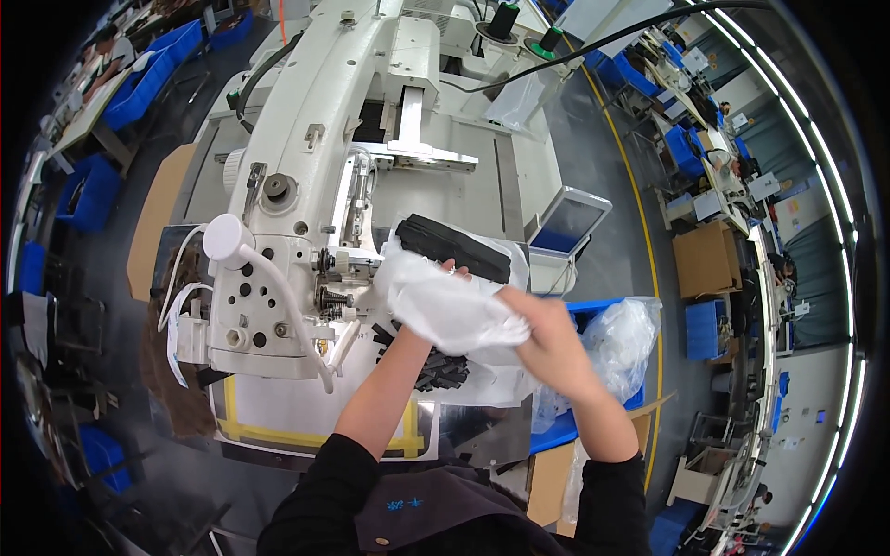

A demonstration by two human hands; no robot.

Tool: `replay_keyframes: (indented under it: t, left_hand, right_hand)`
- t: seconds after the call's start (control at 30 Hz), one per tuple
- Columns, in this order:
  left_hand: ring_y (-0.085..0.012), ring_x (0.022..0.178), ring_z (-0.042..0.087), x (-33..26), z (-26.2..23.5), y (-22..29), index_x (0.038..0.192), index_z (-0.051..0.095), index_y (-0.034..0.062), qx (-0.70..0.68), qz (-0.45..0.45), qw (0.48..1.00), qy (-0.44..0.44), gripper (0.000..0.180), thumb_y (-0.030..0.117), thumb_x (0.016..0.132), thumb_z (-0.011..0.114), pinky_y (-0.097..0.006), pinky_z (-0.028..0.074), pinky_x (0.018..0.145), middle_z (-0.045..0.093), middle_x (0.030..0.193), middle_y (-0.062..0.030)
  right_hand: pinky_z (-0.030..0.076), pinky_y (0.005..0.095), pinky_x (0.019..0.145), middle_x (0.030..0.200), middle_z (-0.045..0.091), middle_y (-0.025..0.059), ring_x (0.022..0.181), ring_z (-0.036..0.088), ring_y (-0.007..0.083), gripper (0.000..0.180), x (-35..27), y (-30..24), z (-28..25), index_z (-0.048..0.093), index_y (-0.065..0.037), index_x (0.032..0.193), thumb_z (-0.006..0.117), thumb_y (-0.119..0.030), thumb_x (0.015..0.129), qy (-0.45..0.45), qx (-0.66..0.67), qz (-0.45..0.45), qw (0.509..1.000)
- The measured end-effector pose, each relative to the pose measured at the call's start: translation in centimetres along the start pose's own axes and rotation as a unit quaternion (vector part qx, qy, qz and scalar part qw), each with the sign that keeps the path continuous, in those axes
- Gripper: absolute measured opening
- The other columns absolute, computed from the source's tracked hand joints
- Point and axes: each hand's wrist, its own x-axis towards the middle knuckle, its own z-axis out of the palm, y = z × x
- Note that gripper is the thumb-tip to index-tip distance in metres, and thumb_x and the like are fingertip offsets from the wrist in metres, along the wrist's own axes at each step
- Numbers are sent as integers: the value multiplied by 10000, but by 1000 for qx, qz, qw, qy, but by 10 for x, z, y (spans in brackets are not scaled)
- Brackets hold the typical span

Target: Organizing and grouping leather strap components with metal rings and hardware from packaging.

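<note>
A thin, crumpled white sheet or bag (454, 301), blurred by motion, hangs over the work table between my hands. My right hand (549, 341) is closed on its right end. Most of my left hand (454, 267) is hidden behind the white material; only some fingertips show above its upper edge, so its grip cannot be made out. Those fingertips are close to a bundle of black strips (454, 246), which lies on a white sheet. Below the raised material, a heap of short black pieces (442, 372) lies partly covered beside my left wrist.
A large white sewing machine (269, 306) stands at the left, its head close to my left forearm. To the right are a tilted screen (567, 221) and a blue bin (640, 394) holding clear plastic bags (623, 343). Thread cones (503, 20) stand at the back.
</note>
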Motion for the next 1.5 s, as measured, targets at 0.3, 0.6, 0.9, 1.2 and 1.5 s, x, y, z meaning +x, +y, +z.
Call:
replay_keyframes:
  t: [0.3, 0.6, 0.9, 1.2, 1.5]
  left_hand:
    - [-306, 1249, 350, 16, 66, -4, 1352, 301, 129, 56, 18, 984, 168, 484, 368, 938, 228, -469, 281, 1030, 358, 1371, -93]
    - [-278, 1258, 334, 16, 55, 0, 1337, 319, 99, 193, 46, 970, 139, 465, 304, 928, 238, -434, 284, 1030, 358, 1367, -98]
    - [-281, 1236, 365, 10, 53, 5, 1308, 361, 72, 80, 43, 979, 181, 443, 259, 921, 255, -430, 301, 1023, 385, 1346, -110]
    - [-282, 1150, 461, 17, 55, 2, 1237, 443, 84, 98, 41, 926, 363, 403, 243, 921, 251, -440, 364, 973, 489, 1247, -107]
    - [-300, 1123, 475, 23, 57, -7, 1202, 483, 141, 86, 113, 883, 447, 469, 420, 918, 234, -504, 356, 948, 508, 1217, -96]
  right_hand:
    - [370, 198, 645, 730, 532, -7, 721, 438, 46, 112, 20, 28, -49, 555, 22, 848, 492, -71, 852, 129, 100, 38, 986]
    - [355, 187, 638, 727, 521, -26, 707, 426, 42, 100, 28, 15, -65, 556, 29, 849, 498, -50, 830, 176, 71, 23, 982]
    - [351, 184, 663, 763, 536, -23, 736, 440, 44, 124, 35, 21, -75, 571, 33, 889, 496, -16, 804, 196, 65, 21, 978]
    - [364, 165, 653, 798, 564, -43, 720, 454, 23, 196, 44, 26, -98, 594, 2, 931, 538, -180, 887, 269, 68, 78, 958]
    - [400, 188, 671, 833, 599, -10, 738, 508, 46, 272, 61, 20, -111, 596, -2, 989, 551, -248, 880, 287, 90, 127, 945]
